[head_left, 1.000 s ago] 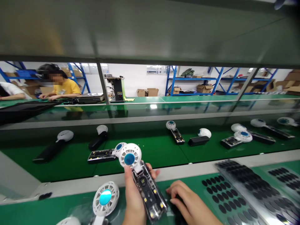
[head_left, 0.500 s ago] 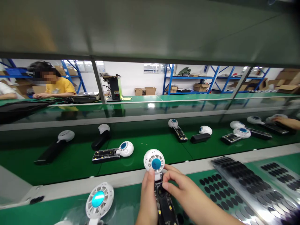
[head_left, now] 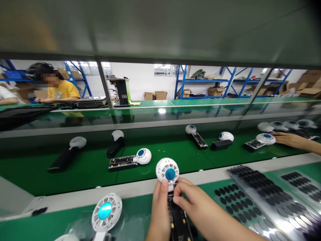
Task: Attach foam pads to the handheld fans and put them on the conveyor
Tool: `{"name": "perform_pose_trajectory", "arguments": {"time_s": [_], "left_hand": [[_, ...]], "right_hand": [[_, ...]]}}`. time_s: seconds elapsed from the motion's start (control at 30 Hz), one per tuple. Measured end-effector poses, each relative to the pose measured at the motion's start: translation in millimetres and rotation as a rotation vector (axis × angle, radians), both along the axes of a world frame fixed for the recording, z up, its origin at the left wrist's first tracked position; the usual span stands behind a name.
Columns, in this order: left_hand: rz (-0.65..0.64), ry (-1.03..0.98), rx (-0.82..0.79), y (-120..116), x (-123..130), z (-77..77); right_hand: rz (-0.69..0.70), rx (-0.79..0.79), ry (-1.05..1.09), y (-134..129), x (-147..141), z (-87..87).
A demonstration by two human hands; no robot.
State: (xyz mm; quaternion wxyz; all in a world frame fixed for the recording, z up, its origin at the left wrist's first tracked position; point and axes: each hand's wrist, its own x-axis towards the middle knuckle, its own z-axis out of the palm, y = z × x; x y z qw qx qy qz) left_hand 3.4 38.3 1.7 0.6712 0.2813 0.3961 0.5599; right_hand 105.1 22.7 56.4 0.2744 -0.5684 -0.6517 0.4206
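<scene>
At the bottom centre of the head view, the left hand was closed around the open handle of a handheld fan, thumb up by the neck just under the white round head with its blue hub. The right hand pinched at the top of the handle, fingertips pressed on the dark cavity just below the neck; whether they held a small part there could not be told. The fan stood roughly upright over the near green bench, its head level with the grey rail that edges the conveyor.

Just left of the hands, a second fan head with a lit cyan centre lay on the bench. To the right, sheets of black round pads lay flat, with a glossy strip of more pads beside them.

Beyond the rail, the green conveyor belt carried more fans: an open-handled one nearest, two with black closed handles further left, others toward the right. At the far right a co-worker's hand rested on the belt, touching a fan. In the far left background a person in a yellow shirt sat at another bench.
</scene>
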Motion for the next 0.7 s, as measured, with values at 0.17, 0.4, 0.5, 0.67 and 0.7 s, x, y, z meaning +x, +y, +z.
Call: {"name": "perform_pose_trajectory", "arguments": {"time_s": [0.17, 0.4, 0.5, 0.67, 0.7], "left_hand": [[0.012, 0.042, 0.02, -2, 0, 2.2], [-0.013, 0.051, 0.0, -2, 0, 3.5], [-0.014, 0.077, -0.004, -2, -1, 4.5], [0.044, 0.072, -0.017, -1, 2, 1.6], [0.055, 0.066, -0.022, -1, 3, 0.7]], "right_hand": [[0.015, -0.013, -0.048, -1, 0, 1.2], [0.017, -0.063, -0.109, 0, -3, 10.3], [0.015, -0.044, -0.122, 0, -5, 7.7], [-0.012, 0.05, -0.073, -6, -4, -6.3], [-0.021, 0.064, -0.064, -7, -3, -8.9]]}}
